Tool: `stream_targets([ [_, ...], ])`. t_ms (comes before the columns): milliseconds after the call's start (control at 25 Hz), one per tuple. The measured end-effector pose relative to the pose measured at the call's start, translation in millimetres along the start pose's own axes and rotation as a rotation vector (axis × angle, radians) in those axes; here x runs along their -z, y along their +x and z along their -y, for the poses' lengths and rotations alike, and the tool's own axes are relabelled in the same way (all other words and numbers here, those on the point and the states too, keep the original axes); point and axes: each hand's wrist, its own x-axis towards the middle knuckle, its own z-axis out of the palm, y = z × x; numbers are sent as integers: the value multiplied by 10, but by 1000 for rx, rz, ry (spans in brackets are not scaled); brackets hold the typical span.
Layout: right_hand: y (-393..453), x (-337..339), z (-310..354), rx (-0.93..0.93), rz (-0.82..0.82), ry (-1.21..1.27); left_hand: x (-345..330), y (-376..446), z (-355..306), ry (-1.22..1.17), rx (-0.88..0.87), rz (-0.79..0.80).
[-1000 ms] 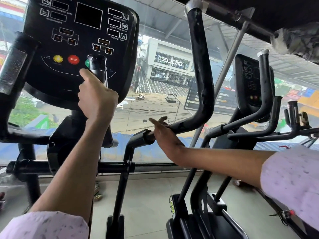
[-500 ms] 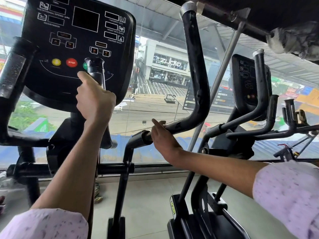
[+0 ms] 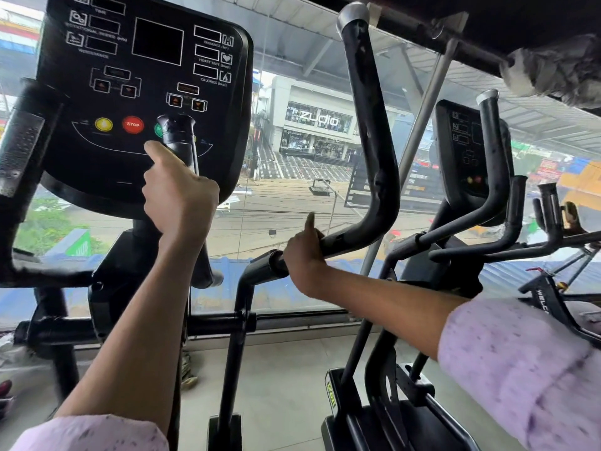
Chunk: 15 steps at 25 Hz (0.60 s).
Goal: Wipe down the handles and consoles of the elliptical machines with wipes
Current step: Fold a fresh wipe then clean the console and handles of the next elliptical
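A black elliptical console [image 3: 143,76] with yellow, red and green buttons fills the upper left. My left hand [image 3: 180,198] grips the short inner handle [image 3: 179,135] in front of the console, thumb pointing up along it. My right hand [image 3: 304,252] wraps around the lower bend of the long curved moving handle [image 3: 374,131], thumb raised. No wipe shows in either hand. At the left edge stands another black handle [image 3: 22,151] with a metal sensor plate.
A second elliptical with its console [image 3: 468,151] and handles [image 3: 497,177] stands to the right. A large window [image 3: 292,174] runs behind the machines. Below lies grey floor [image 3: 286,385], with machine bases at the bottom.
My right hand went from reaching with straight fingers to curling around the curved handle. My left hand stayed on the inner handle. The view shifted slightly.
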Motion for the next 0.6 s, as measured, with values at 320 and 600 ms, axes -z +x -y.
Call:
stream_targets([
  [320,-381,-155,-167,61,1,-597,14,-20,-9,5,5,-4],
  [600,-311,83,-372,11,-28,-15,33,-47,-30,7,19,-4],
])
